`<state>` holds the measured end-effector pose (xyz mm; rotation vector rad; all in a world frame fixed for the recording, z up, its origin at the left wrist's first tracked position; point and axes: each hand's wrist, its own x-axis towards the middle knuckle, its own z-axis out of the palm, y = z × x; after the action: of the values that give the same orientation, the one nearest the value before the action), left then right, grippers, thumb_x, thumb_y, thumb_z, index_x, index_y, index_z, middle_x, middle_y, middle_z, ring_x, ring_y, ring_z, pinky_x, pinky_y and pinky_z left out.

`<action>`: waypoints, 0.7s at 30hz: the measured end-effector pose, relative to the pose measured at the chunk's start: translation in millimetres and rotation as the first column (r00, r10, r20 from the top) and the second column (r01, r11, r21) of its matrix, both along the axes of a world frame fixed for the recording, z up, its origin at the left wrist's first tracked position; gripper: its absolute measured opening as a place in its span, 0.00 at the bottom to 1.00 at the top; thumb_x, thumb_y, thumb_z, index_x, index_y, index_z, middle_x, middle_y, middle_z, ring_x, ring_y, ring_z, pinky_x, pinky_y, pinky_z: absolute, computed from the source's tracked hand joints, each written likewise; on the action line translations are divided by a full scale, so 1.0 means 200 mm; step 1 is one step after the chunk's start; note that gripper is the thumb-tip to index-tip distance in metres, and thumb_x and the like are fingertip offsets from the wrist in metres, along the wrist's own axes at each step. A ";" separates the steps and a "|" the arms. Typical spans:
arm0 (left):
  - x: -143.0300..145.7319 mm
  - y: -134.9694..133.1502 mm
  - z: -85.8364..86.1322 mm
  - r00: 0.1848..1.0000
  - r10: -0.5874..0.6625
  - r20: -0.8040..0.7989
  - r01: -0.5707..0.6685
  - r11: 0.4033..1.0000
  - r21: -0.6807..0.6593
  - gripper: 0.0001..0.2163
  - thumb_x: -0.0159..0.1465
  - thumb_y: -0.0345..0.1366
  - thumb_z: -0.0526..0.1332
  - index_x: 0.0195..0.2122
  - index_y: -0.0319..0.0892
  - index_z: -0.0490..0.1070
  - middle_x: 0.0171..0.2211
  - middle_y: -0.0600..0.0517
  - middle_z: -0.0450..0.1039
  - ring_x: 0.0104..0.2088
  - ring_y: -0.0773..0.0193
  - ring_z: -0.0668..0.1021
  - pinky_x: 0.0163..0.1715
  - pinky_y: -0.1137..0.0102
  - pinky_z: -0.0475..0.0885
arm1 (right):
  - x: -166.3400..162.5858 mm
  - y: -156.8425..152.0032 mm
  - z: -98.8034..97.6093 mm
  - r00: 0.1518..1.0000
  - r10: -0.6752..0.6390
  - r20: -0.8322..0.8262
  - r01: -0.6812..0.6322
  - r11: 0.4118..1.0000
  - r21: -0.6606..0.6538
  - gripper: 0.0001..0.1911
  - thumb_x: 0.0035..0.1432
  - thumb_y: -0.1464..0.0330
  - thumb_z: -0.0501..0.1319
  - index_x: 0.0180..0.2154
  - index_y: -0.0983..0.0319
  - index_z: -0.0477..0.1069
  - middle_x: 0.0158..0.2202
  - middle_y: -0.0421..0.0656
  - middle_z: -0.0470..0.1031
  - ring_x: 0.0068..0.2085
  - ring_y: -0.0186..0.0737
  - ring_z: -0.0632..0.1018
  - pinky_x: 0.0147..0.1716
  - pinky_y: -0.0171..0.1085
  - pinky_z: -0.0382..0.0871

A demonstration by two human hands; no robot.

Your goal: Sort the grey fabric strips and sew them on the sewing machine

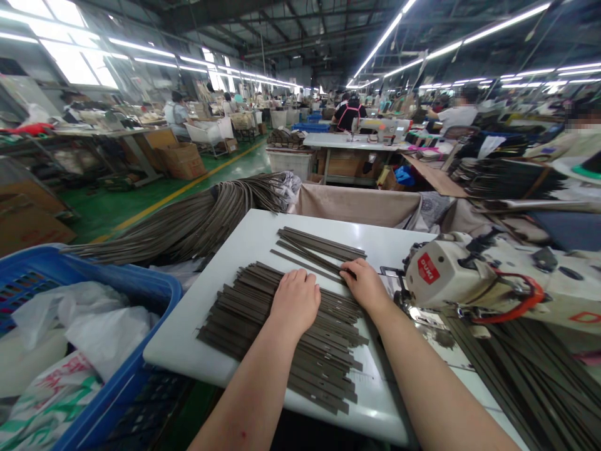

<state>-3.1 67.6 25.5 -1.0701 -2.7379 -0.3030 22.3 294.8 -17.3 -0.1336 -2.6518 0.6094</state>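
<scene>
A broad pile of dark grey-brown fabric strips (235, 313) lies across the white sewing table (188, 338). My left hand (297, 300) rests palm down on top of this pile, its fingers bent lightly over the strips. Farther back on the table is a smaller group of strips (323, 243). At their right ends my right hand (361, 282) is closed, thumb and fingers pinching strip ends; the fingertips are partly hidden. Just right of this hand stands a white sewing machine (446, 269) with a red label.
A blue plastic basket (164, 285) with plastic bags stands at the left. Long strips (188, 222) drape behind the table, beside a beige cloth-lined bin (357, 203). More strips (530, 369) lie under the machine arm. Several people work at tables farther off.
</scene>
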 end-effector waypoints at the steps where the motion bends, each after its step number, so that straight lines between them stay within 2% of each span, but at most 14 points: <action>1: 0.00 0.00 0.00 1.000 0.000 0.002 0.000 1.000 -0.001 0.09 0.74 0.35 0.54 0.43 0.41 0.73 0.43 0.44 0.73 0.47 0.51 0.75 0.53 0.55 0.70 | 0.00 0.00 0.00 1.000 -0.006 -0.010 0.006 1.000 -0.009 0.09 0.66 0.69 0.61 0.43 0.60 0.81 0.40 0.47 0.78 0.41 0.44 0.80 0.45 0.41 0.76; 5: 0.00 0.00 0.01 1.000 -0.001 0.003 0.001 1.000 -0.003 0.09 0.74 0.35 0.54 0.43 0.40 0.73 0.43 0.44 0.73 0.47 0.51 0.75 0.52 0.55 0.70 | 0.00 0.00 0.02 0.999 -0.011 -0.045 0.010 1.000 -0.023 0.12 0.68 0.69 0.57 0.47 0.58 0.79 0.44 0.47 0.80 0.46 0.46 0.80 0.50 0.45 0.75; 10: 0.00 0.00 0.00 1.000 0.000 0.014 0.000 1.000 0.003 0.09 0.74 0.35 0.54 0.43 0.40 0.73 0.43 0.43 0.73 0.47 0.50 0.75 0.52 0.55 0.70 | 0.01 -0.02 0.03 0.999 -0.017 -0.029 0.017 1.000 0.008 0.14 0.69 0.70 0.56 0.50 0.57 0.77 0.45 0.48 0.80 0.46 0.46 0.79 0.50 0.43 0.74; 16: 0.00 0.00 -0.01 1.000 0.004 0.009 -0.004 1.000 0.008 0.08 0.74 0.35 0.54 0.43 0.41 0.73 0.43 0.43 0.73 0.48 0.50 0.75 0.53 0.55 0.70 | 0.01 -0.02 0.02 0.998 -0.046 0.034 0.043 0.997 0.070 0.08 0.66 0.67 0.64 0.45 0.58 0.80 0.41 0.46 0.76 0.41 0.44 0.79 0.44 0.40 0.74; 21: 0.00 0.00 0.00 1.000 0.004 0.010 -0.004 1.000 -0.003 0.09 0.74 0.35 0.54 0.43 0.41 0.72 0.43 0.44 0.73 0.47 0.51 0.75 0.53 0.56 0.69 | 0.02 -0.03 0.06 0.995 -0.023 0.096 0.002 0.977 0.214 0.06 0.64 0.68 0.67 0.44 0.58 0.79 0.42 0.46 0.78 0.45 0.46 0.78 0.49 0.41 0.73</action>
<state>-3.2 68.2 25.1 -1.0671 -2.7494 -0.3048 25.5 287.9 -5.5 -0.1197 -2.7886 0.3178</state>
